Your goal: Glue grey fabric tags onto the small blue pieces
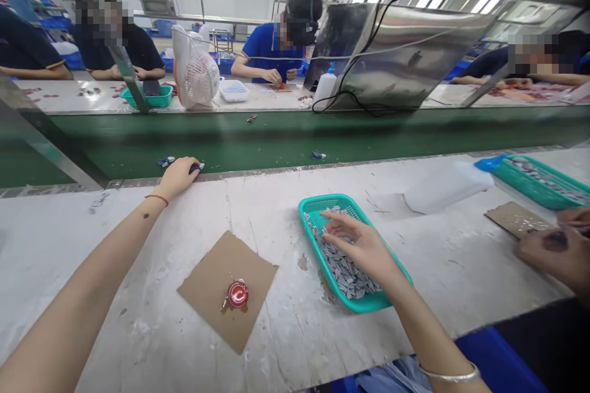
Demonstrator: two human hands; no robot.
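My left hand [179,175] reaches to the edge of the green conveyor belt [258,141], its fingers closed on a small dark-blue and white piece [197,167]. Similar dark pieces [166,161] lie on the belt beside that hand, and another piece [318,155] lies farther right. My right hand [357,242] hovers over a green plastic basket [322,279], fingers spread with nothing visible between them. Many small grey pieces [350,276] fill the basket's bottom. Between my arms, a brown cardboard square [225,252] carries a round red shiny cap-like thing [238,293].
A white bottle with a blue tip [447,187] lies right of the basket. Beyond it are another green basket [544,187] and a cardboard piece [516,218] near a co-worker's hands [557,245]. Metal posts [59,141] rise at the belt. Co-workers sit across it.
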